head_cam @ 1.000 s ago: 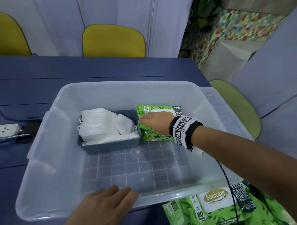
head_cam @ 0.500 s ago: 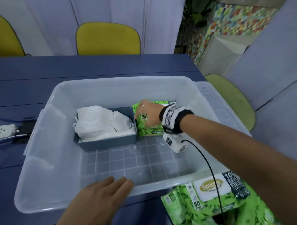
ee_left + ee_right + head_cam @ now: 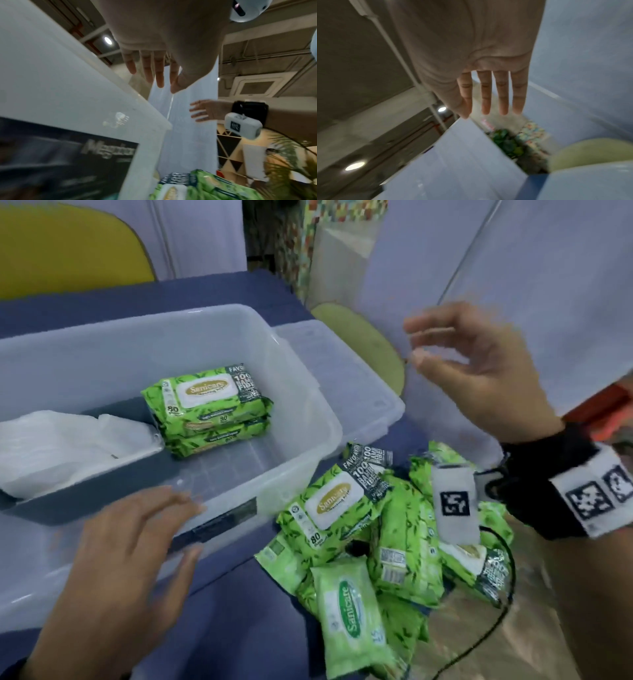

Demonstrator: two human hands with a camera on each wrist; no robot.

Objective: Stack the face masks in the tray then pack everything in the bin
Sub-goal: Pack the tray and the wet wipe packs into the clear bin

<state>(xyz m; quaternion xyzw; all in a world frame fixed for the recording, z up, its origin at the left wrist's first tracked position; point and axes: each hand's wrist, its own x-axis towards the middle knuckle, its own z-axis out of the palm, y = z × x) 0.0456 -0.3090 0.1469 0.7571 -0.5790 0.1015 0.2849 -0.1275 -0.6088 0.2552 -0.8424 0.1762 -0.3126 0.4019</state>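
A clear plastic bin (image 3: 308, 419) sits on the blue table. Inside it a grey tray (image 3: 102, 494) holds stacked white face masks (image 3: 51, 446). Right of the tray, two green wipe packs (image 3: 209, 409) lie stacked in the bin. A pile of green wipe packs (image 3: 387, 546) lies on the table right of the bin. My left hand (image 3: 137, 542) rests flat with straight fingers on the bin's near rim (image 3: 120, 83). My right hand (image 3: 462, 371) hovers empty with relaxed fingers in the air, above and behind the pile; in the right wrist view its fingers (image 3: 493, 94) are straight.
The bin's clear lid (image 3: 342, 378) lies behind the bin's right end. A yellow chair (image 3: 68, 251) stands beyond the table and a green chair (image 3: 363, 340) at its right. A black cable (image 3: 479, 642) trails from my right wrist over the pile.
My right hand has let go of the wipe pack in the bin and lifted out to the right. The view has swung right, showing the pile of packs.
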